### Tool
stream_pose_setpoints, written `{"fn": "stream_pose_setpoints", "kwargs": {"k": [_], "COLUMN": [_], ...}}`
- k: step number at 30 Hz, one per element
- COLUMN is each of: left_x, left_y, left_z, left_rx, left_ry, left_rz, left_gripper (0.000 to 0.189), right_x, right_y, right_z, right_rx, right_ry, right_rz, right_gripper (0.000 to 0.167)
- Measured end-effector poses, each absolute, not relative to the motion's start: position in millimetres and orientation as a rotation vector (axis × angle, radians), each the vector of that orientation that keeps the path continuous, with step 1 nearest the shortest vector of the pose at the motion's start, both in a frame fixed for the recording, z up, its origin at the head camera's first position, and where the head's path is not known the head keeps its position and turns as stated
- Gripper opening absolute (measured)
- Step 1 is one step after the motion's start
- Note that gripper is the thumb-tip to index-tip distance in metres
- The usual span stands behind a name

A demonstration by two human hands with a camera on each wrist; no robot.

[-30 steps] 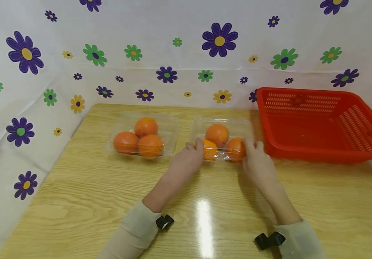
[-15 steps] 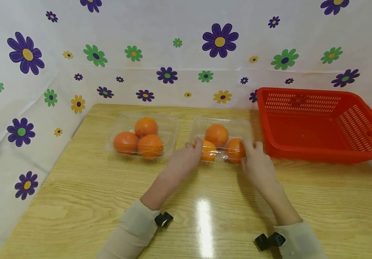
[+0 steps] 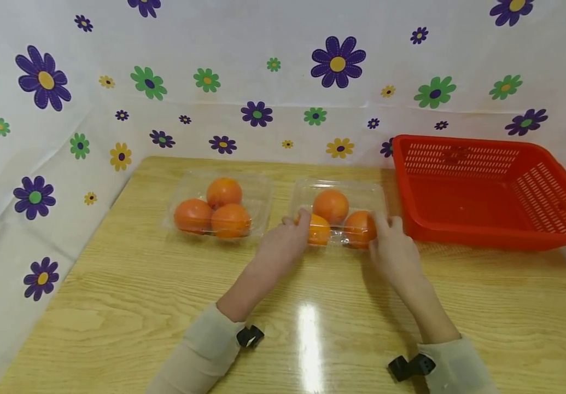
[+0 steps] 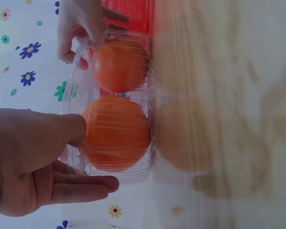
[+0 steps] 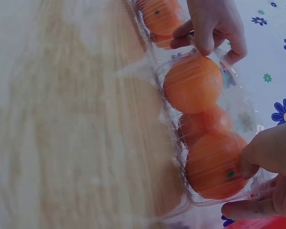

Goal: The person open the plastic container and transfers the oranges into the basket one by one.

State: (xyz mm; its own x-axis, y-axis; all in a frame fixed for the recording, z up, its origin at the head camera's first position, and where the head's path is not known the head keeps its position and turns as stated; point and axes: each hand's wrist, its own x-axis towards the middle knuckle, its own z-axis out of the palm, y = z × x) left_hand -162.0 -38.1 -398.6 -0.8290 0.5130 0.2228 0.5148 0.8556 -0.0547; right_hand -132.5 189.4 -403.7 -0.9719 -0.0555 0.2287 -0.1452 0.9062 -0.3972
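In the head view a clear plastic clamshell box (image 3: 361, 192) with three oranges (image 3: 331, 206) inside stands on the wooden table. My left hand (image 3: 284, 245) grips its left end; in the left wrist view the thumb (image 4: 69, 128) lies at the near face and the fingers reach along the end. At the box's right end my right hand (image 3: 395, 253) pinches in a similar way, thumb on the front and fingers around the end, as the right wrist view shows. Each hand partly covers one of the front oranges.
A second clear clamshell box (image 3: 258, 189) with three oranges (image 3: 231, 221) sits to the left. Close on the right stands a red plastic basket (image 3: 479, 232) with slotted walls. Behind the table (image 3: 130, 306) hangs a white cloth (image 3: 283, 33) printed with flowers.
The view has shifted very slightly. Both hands keep their hold on the box, which has stayed in nearly the same spot.
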Motion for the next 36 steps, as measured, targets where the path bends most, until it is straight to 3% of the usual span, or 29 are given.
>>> {"fn": "stream_pose_setpoints", "kwargs": {"k": [13, 36], "left_x": [-165, -163], "left_y": [-45, -55], "left_z": [-395, -379], "left_rx": [-0.644, -0.546], "left_ry": [-3.04, -3.06], "left_rz": [-0.546, -0.87], "left_gripper": [0.057, 0.095], "right_x": [-133, -133], "right_y": [200, 199], "right_z": [-395, -364], "right_rx": [0.162, 0.19], "right_ry": [-2.949, -2.894], "right_rz": [0.698, 0.68], "right_gripper": [0.051, 0.051]}}
